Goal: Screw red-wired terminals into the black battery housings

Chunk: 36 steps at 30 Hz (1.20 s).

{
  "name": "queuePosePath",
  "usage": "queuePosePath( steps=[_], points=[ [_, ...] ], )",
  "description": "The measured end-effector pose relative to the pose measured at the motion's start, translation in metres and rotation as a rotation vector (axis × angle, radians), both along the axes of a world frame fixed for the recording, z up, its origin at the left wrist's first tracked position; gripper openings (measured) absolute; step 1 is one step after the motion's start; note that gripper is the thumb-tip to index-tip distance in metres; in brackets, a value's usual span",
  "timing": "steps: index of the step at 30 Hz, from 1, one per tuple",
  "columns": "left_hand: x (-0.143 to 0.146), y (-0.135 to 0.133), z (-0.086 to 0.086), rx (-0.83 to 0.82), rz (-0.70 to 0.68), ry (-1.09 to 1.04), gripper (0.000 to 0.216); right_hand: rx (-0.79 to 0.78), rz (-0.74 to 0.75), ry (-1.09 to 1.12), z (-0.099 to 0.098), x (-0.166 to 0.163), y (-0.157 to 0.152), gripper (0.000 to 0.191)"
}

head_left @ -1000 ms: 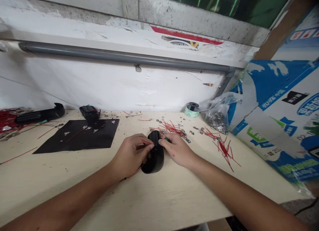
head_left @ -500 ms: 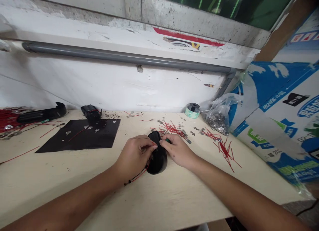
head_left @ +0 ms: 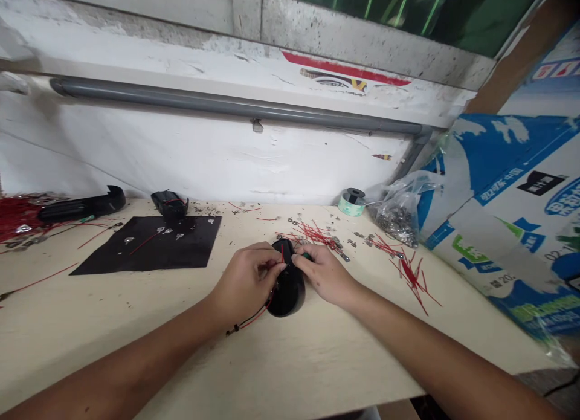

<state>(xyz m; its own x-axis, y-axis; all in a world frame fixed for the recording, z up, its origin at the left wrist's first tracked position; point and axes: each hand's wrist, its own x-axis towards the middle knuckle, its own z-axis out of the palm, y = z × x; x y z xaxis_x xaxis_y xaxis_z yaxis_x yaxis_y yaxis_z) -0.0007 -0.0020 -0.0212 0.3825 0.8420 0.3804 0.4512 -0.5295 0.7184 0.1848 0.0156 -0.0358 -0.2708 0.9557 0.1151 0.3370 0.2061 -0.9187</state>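
Note:
A black plastic housing (head_left: 288, 294) with a rounded near end stands on the table between my hands. My left hand (head_left: 248, 275) pinches a short red wire (head_left: 282, 252) over the housing's upper part. From beneath that hand, a red and black wire pair (head_left: 247, 324) trails toward me, ending in a small dark connector. My right hand (head_left: 325, 276) grips the housing's right side, thumb and finger bent together. Beside its fingertips shows a small green piece (head_left: 308, 256), mostly covered. The inside of the housing is partly hidden by my fingers.
Red wires with metal tabs (head_left: 317, 234) lie beyond my hands, more red wires (head_left: 411, 276) to the right. A black sheet (head_left: 149, 251), black housings (head_left: 170, 203) and a red wire heap (head_left: 20, 217) are leftward. Green tape roll (head_left: 351, 202), bag of metal parts (head_left: 396, 217) and carton (head_left: 512, 226) stand right.
The red wire's end in my left fingers now points upward, where before it lay slanted. My right hand stays on the housing. The whole view has shifted slightly.

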Motion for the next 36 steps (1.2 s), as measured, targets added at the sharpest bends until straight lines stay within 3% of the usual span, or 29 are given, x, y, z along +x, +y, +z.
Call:
queuePosePath(
  steps=[12,17,19,22,26,28,32,36],
  points=[
    [0.003,0.0,-0.004,-0.061,0.017,-0.017,0.023,-0.038,0.004,0.008,-0.001,0.001,0.001,0.021],
    [0.003,0.005,-0.01,-0.213,0.032,-0.334,0.01,-0.04,-0.004,0.079,0.004,0.002,0.003,0.027],
    [0.002,0.008,-0.01,-0.236,0.083,-0.476,0.033,-0.053,-0.03,0.181,0.005,0.001,0.004,0.03],
    [0.002,0.01,-0.007,-0.46,0.092,-0.665,0.053,-0.093,-0.056,0.314,0.006,-0.002,0.004,0.03],
    [0.005,0.003,0.001,-0.879,-0.222,-0.803,0.04,-0.104,0.007,0.303,0.006,-0.005,0.002,0.025],
    [0.006,0.0,0.004,-0.932,-0.257,-0.847,0.037,-0.065,0.024,0.296,0.004,-0.004,0.001,0.022],
    [0.007,-0.002,0.005,-0.957,-0.155,-0.919,0.039,0.033,-0.035,0.363,0.001,0.0,0.002,0.012],
    [0.009,-0.002,0.003,-0.957,-0.094,-0.936,0.039,0.137,0.013,0.303,0.004,0.004,0.002,0.017]
  ],
)
